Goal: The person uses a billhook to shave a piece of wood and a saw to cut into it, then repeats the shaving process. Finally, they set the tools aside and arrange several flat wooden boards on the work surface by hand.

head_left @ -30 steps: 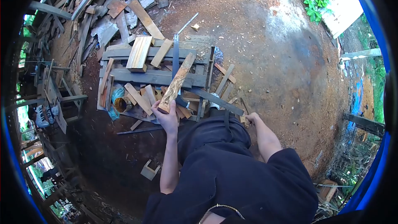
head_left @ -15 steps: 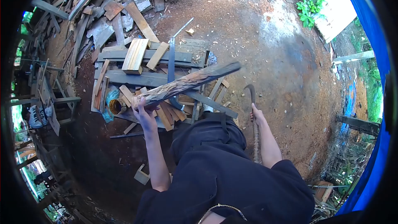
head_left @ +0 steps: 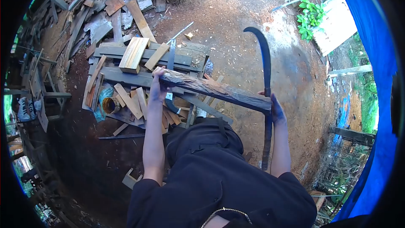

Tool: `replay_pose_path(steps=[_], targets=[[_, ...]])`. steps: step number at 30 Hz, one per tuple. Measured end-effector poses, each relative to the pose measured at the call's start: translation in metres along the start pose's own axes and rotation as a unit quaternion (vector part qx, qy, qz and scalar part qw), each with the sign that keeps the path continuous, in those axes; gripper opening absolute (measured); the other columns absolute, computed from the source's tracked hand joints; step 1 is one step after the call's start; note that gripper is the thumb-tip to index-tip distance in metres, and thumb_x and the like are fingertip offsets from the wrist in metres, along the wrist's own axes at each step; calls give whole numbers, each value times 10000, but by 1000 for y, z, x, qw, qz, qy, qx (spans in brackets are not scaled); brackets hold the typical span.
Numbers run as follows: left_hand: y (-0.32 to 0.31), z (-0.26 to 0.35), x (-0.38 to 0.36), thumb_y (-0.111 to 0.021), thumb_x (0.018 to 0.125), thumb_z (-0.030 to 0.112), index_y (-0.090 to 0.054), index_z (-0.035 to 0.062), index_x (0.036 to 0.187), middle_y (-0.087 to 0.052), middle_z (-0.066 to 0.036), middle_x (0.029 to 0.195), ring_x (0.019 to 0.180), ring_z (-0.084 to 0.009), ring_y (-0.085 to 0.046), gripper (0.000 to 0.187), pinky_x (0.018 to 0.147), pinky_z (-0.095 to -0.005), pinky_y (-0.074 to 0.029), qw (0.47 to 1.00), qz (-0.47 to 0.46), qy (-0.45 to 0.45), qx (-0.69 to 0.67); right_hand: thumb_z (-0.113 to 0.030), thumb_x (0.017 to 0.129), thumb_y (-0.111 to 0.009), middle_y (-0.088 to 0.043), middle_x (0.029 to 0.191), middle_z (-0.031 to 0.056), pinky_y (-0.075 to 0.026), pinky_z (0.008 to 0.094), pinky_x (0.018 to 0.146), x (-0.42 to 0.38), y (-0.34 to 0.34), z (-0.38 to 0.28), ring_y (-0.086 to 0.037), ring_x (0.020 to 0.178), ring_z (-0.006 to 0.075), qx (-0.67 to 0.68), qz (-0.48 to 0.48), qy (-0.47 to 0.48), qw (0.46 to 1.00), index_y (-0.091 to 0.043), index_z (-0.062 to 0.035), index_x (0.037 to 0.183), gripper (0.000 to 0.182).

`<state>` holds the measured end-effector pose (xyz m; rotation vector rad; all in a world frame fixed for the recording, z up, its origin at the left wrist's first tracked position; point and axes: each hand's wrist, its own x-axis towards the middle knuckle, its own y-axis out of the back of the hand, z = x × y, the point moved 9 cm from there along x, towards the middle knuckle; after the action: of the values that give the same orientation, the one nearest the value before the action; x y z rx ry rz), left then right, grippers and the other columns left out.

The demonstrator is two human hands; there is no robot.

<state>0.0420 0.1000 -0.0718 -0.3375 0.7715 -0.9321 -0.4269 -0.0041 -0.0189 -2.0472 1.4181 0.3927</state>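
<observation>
A rough, bark-covered piece of wood [head_left: 215, 88] lies across in front of me, its right end lower than its left. My left hand [head_left: 157, 85] is closed around its left end. My right hand [head_left: 276, 109] grips the handle of a billhook [head_left: 265, 61], whose dark curved blade points forward and hooks to the left at the tip. The wood's right end crosses the billhook's handle and meets my right hand; the fingers there are partly hidden. Beneath the wood is a low plank bench [head_left: 145, 61] bearing wood blocks [head_left: 134, 55] and a hand saw [head_left: 171, 55].
Loose offcuts [head_left: 128, 101] and an open tin [head_left: 110, 105] with blue plastic around it sit on the bench's near side. A heap of scrap boards [head_left: 114, 6] fills the far left. Shavings dot the dirt floor [head_left: 236, 17]. A blue tarp [head_left: 379, 101] hangs at right.
The wood has swung from rising rightward to sloping down rightward, and its right end has come to my right hand. My right hand has risen, with the billhook's blade now extending farther forward.
</observation>
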Motion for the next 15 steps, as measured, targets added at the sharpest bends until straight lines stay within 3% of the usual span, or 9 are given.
replay_pose_path(steps=[1, 2, 3, 4, 5, 6, 7, 10, 15], targets=[[7, -11, 13, -660, 899, 371, -580, 134, 1211, -662, -6, 958, 761, -115, -673, 401, 480, -211, -454, 999, 18, 31, 9, -554, 876, -691, -659, 1037, 102, -560, 266, 785, -10, -7, -4, -675, 912, 122, 17, -8, -6, 1000, -556, -8, 1239, 669], [14, -24, 24, -672, 896, 393, -599, 147, 1150, -667, 13, 909, 727, -99, -669, 361, 470, -202, -437, 997, 36, 62, 19, -554, 876, -691, -659, 1037, 102, -560, 266, 785, -17, -13, -11, -675, 912, 122, 11, -7, -5, 1000, -556, -8, 1239, 669], [15, -32, 34, -675, 901, 441, -623, 170, 1049, -690, 28, 825, 616, -69, -631, 313, 430, -189, -432, 997, 45, 60, 29, -459, 858, -734, -643, 944, 50, -538, 229, 683, -23, -25, -17, -642, 788, 88, -56, -35, -2, 998, -577, -11, 1189, 579], [11, -34, 38, -702, 898, 424, -595, 164, 1078, -692, 4, 905, 668, -85, -646, 334, 518, -206, -483, 996, 43, 66, 28, -365, 840, -777, -628, 851, -2, -516, 192, 580, -29, -38, -19, -610, 663, 55, -123, -61, 0, 991, -598, -15, 1140, 494], [8, -37, 38, -719, 893, 395, -575, 151, 1122, -688, -11, 955, 719, -96, -653, 365, 582, -227, -504, 995, 69, 40, 59, -238, 788, -810, -607, 784, -19, -476, 197, 499, -33, -42, -9, -567, 575, 47, -70, -2, -20, 997, -601, -30, 1107, 434], [-12, -35, 29, -737, 888, 366, -556, 138, 1166, -684, -26, 1005, 771, -108, -659, 403, 645, -248, -525, 991, 94, 12, 90, -238, 788, -810, -607, 784, -19, -476, 197, 499, -37, -49, -4, -567, 575, 47, -72, 0, -19, 997, -601, -30, 1107, 434], [-33, -39, 24, -745, 891, 313, -495, 118, 1267, -655, -58, 1125, 892, -149, -668, 492, 757, -296, -539, 993, 49, 8, 108, -230, 785, -820, -600, 754, -19, -454, 200, 460, -40, -52, 2, -544, 529, 48, -76, 4, -26, 997, -601, -35, 1090, 423], [-80, -87, 14, -732, 898, 208, -373, 106, 1438, -620, -109, 1204, 1041, -227, -656, 656, 814, -355, -581, 992, -61, 87, 66, -211, 806, -821, -587, 697, -14, -405, 203, 378, -40, -76, 9, -491, 430, 53, -76, -4, -42, 996, -597, -41, 1047, 370], [-105, -153, 15, -687, 906, 124, -208, 143, 1528, -557, -155, 1273, 1066, -244, -641, 786, 826, -380, -590, 985, -71, 149, -58, -222, 847, -805, -560, 661, -31, -388, 191, 395, -12, -118, 23, -472, 437, 29, -123, -16, -36, 992, -568, -41, 1021, 345]])
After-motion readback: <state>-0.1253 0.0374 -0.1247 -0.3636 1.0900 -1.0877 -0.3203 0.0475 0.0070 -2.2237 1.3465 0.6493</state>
